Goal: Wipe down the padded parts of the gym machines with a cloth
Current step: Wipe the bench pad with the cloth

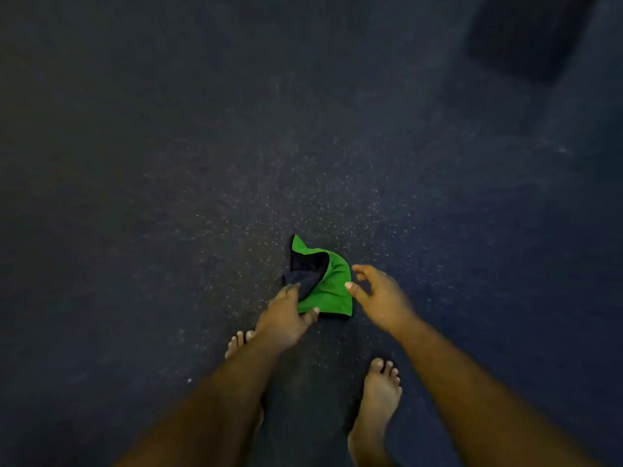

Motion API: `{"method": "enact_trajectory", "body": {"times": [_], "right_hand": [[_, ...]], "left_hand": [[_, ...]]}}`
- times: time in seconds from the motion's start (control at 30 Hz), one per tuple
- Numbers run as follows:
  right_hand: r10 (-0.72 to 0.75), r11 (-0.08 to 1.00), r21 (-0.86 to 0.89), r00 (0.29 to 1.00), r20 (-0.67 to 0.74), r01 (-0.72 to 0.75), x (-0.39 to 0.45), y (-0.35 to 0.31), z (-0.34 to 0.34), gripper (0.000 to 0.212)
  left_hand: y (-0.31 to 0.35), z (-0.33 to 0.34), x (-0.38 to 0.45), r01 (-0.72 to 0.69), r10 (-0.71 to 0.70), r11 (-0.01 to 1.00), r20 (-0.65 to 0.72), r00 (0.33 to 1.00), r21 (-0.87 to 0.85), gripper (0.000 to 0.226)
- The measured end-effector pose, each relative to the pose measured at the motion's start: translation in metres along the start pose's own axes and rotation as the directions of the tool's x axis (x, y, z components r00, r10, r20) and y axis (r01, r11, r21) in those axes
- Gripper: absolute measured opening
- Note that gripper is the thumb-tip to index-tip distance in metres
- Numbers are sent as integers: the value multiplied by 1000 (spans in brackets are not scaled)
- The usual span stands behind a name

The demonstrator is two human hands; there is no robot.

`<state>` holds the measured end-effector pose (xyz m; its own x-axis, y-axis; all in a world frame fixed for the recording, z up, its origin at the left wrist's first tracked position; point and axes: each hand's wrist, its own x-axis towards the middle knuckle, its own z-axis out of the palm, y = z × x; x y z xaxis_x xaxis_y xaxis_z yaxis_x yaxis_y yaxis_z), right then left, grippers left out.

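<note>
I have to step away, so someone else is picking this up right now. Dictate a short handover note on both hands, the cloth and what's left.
Left hand: on the crumpled green and dark blue cloth, fingers on its near left edge; whether it grips is unclear.
Right hand: open, fingers spread, just right of the cloth, holding nothing.
The cloth lies on the dark speckled rubber floor, in front of the bare feet.
Done: no wiping shows here.
Left: pick up the cloth and wipe the machine pads; no pad is clearly in view.

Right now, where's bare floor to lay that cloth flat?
Open floor ahead and left of the green cloth. Crowded near you: left hand on the cloth, right hand beside it, bare feet below. Dark block far right.
</note>
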<state>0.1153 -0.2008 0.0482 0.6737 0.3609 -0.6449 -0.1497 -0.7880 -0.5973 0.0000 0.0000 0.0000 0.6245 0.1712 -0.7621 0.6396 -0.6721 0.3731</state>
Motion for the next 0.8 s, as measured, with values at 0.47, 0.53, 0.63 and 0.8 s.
{"method": "enact_trajectory", "body": {"times": [0.47,0.53,0.63,0.8], "right_hand": [[-138,893,-411,981,138,183,103,70,76,74],[-191,865,-439,968,161,244,82,40,54,78],[-280,845,-406,935,219,348,40,-20,9,69],[-410,752,-447,875,257,484,-68,-145,-88,35]], "left_hand": [[-9,33,123,-181,218,888,-41,975,422,12],[8,0,93,-308,326,899,-6,945,311,11],[43,-69,27,-462,451,845,106,886,270,26],[108,-213,-122,-597,579,755,149,801,271,42]]}}
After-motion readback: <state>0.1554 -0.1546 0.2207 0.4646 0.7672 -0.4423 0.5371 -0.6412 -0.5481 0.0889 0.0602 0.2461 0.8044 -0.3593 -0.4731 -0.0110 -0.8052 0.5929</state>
